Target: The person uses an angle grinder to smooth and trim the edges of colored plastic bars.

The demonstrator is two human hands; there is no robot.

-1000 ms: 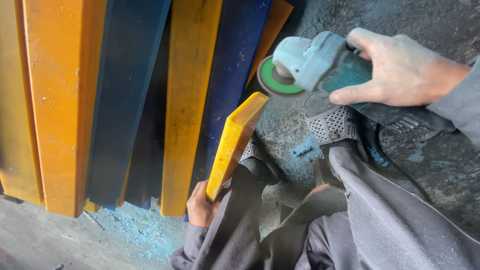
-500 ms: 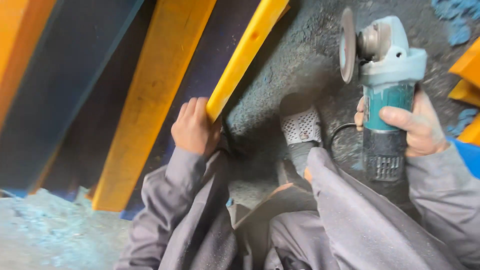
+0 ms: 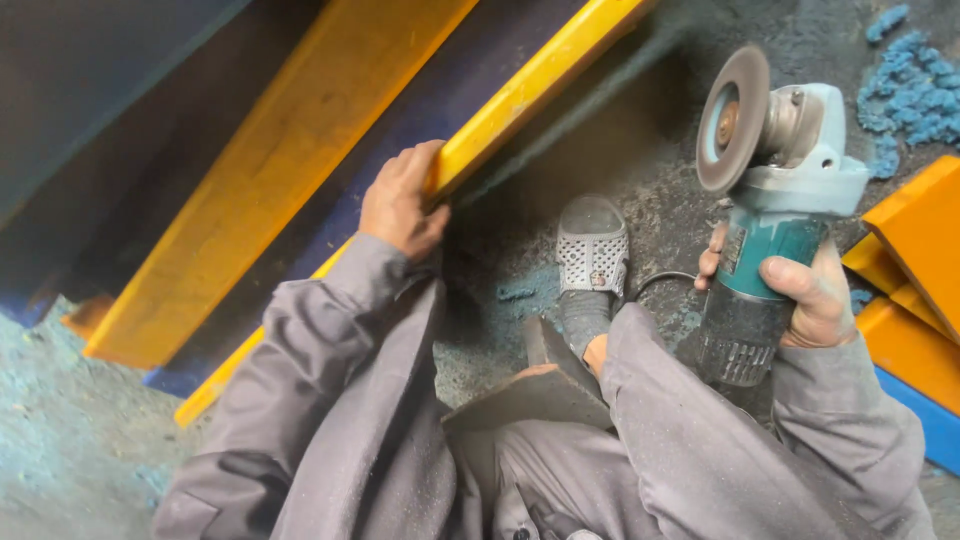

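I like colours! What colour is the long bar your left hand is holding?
Yellow. The bar shows best in the head view, under the left hand.

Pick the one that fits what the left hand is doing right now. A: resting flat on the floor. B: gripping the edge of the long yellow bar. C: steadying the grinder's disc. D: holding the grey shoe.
B: the left hand is closed on the edge of the yellow bar, while the angle grinder sits in the right hand, disc held up clear of the bar.

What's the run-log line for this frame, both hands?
left hand: grips yellow bar | right hand: holds angle grinder, disc up, clear of bar | foot: on dusty floor
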